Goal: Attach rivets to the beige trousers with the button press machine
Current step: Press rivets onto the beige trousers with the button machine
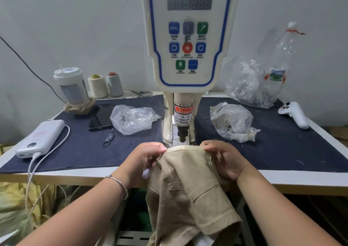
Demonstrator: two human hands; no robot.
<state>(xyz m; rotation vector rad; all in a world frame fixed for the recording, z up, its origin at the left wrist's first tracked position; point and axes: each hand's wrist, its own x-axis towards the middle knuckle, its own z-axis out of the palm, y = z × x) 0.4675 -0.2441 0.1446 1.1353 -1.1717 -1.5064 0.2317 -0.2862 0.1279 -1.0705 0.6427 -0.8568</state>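
Both hands are gripping the beige trousers [188,185] at the waistband edge: left hand [145,159] and right hand [224,159] pinching it with curled fingers, just in front of the button press machine [188,38] punch [183,135]. Trousers are hanging off the worktop [75,176] front edge. Flanking the press: two clear plastic bags [131,118] [233,121] lying on the navy mat [282,142], phone [101,117], power bank [40,138], thread cones [98,86], white controller [293,114].
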